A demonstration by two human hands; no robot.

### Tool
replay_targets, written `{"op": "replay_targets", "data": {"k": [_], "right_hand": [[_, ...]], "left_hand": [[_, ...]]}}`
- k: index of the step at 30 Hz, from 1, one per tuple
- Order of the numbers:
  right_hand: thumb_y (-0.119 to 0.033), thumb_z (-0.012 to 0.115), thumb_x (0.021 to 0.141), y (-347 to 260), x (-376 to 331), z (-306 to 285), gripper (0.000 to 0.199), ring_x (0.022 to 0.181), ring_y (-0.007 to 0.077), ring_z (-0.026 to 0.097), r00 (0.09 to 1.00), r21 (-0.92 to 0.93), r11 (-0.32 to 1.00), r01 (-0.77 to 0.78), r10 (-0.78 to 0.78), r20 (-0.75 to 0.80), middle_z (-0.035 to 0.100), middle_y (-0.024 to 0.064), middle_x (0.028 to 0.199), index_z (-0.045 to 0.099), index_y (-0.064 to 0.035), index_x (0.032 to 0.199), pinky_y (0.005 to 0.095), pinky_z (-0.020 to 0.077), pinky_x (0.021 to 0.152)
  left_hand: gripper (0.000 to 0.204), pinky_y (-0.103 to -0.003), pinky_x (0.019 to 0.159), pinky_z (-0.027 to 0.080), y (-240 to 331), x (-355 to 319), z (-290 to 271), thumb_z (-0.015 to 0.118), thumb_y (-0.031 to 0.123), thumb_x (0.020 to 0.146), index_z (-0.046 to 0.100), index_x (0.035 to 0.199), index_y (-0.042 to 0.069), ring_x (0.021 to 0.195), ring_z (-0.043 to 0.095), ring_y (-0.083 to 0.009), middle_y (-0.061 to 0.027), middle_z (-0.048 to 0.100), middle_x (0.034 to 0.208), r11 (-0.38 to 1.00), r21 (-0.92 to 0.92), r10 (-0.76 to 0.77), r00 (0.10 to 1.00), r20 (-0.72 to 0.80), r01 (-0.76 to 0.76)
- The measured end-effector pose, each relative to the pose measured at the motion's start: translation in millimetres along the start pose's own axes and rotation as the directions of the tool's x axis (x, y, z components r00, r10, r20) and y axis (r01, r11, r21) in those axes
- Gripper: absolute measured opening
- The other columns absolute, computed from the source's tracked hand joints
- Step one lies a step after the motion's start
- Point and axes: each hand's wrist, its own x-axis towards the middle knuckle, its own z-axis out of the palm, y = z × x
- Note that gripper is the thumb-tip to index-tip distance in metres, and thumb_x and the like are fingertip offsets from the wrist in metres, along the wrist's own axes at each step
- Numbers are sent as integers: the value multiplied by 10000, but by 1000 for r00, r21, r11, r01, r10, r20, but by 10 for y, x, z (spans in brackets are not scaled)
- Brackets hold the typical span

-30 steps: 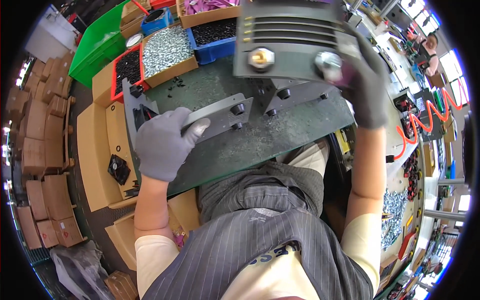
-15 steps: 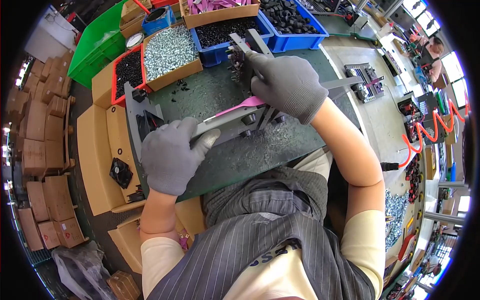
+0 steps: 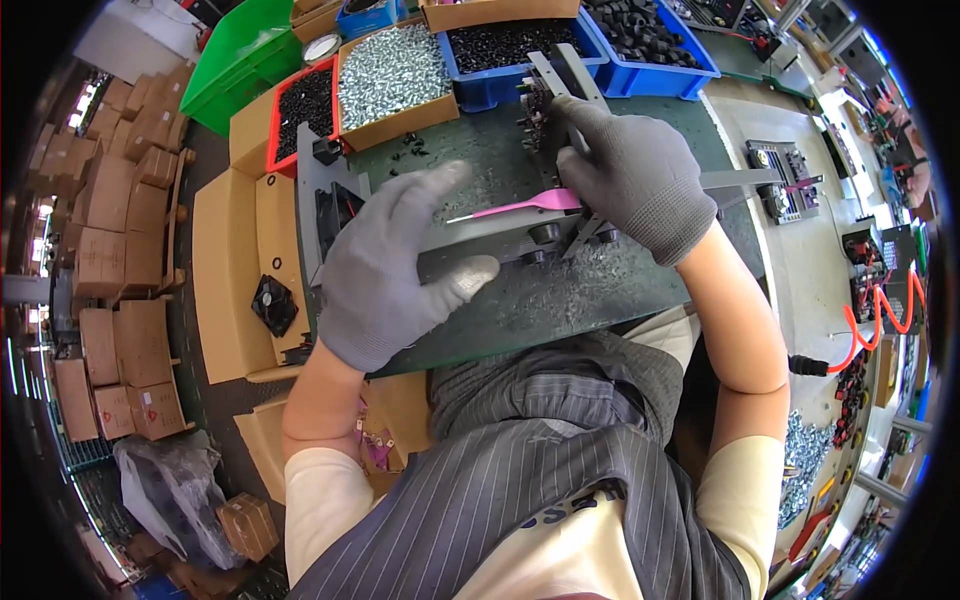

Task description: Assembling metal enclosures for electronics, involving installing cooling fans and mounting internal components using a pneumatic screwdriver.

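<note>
Your right hand (image 3: 640, 180) grips the grey metal panel (image 3: 500, 235) on the green bench (image 3: 560, 300) (pink tool (image 3: 520, 207) alongside). Left hand (image 3: 385, 270) spread, empty. Fitting stage, likely; steady it next.

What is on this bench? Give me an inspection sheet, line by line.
Surface: dark green mat, bits scattered.
Job's things: grey metal bracket with black feet; pink tool.
Clutter: box of silver screws, red bin and blue bins of black parts, small fan.
Hands: left hand spread open over the bracket; right hand gripping it.
Cables: orange coiled hose.
Surroundings: stacked cartons, green crate.
</note>
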Motion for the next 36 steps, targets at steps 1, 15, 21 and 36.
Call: {"op": "replay_targets", "data": {"k": [1, 15, 21, 36], "right_hand": [[-192, 521, 782, 8, 2, 13, 293, 633, 332, 629, 1000, 5, 1000, 3, -3, 0, 618, 166, 660, 575, -63, 1039, 440, 509, 592], [-252, 535, 817, -126, 72, 76, 326, 689, 324, 631, 993, -114, 993, -20, 33, 113, 634, 154, 712, 592, -106, 1103, 423, 502, 639], [-193, 549, 778, -8, 69, 45, 194, 709, 322, 641, 996, -4, 997, 77, -77, 50, 640, 137, 712, 608, -66, 913, 416, 518, 658], [-205, 556, 830, -65, 76, 173, 308, 531, 295, 592, 992, 3, 992, 127, -127, -18, 568, 113, 553, 550, -146, 1133, 387, 446, 503]], "left_hand": [[487, -393, 703, 481, -5, 46, -28, 664, 414, 758, 576, 1130, 111, 848, 598, -306, -125, 598, 934, 1000, 5, -3, 1000, 1, 3], [302, -375, 768, 475, -324, 404, -145, 518, 251, 878, 607, 1098, 65, 922, 603, -301, -151, 633, 986, 988, 135, -140, 781, 609, 71], [327, -369, 735, 474, -71, -21, -319, 562, 333, 854, 622, 1066, 91, 876, 598, -289, -128, 619, 920, 962, 269, -7, 980, 201, -48], [280, -363, 593, 469, -282, -181, -174, 688, 355, 732, 647, 880, 121, 679, 586, -247, -51, 576, 701, 979, 204, -25, 994, 107, 3]]}}
